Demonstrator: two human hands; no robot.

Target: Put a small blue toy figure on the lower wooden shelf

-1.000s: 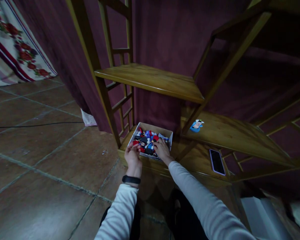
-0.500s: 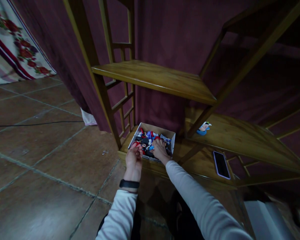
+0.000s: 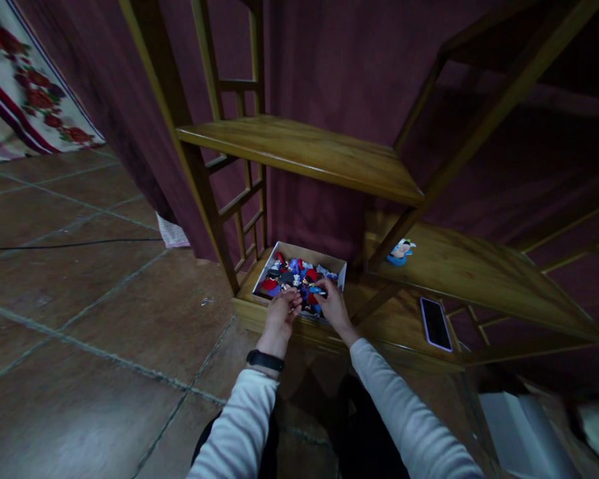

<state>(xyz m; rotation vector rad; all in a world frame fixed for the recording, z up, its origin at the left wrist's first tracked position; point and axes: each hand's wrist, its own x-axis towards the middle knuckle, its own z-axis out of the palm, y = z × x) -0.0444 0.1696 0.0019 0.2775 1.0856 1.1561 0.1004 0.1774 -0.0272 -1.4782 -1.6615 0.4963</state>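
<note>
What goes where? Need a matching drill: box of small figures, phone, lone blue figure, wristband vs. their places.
Things:
1. box of small figures
2. phone
3. lone blue figure
4. black wristband

Places:
A. middle shelf, right of the slanted post
B. left wrist
C. bottom shelf, under both hands
D. bottom shelf, lying flat to the right of the hands

Pairs: 1-C, 2-D, 3-A, 4-B
</note>
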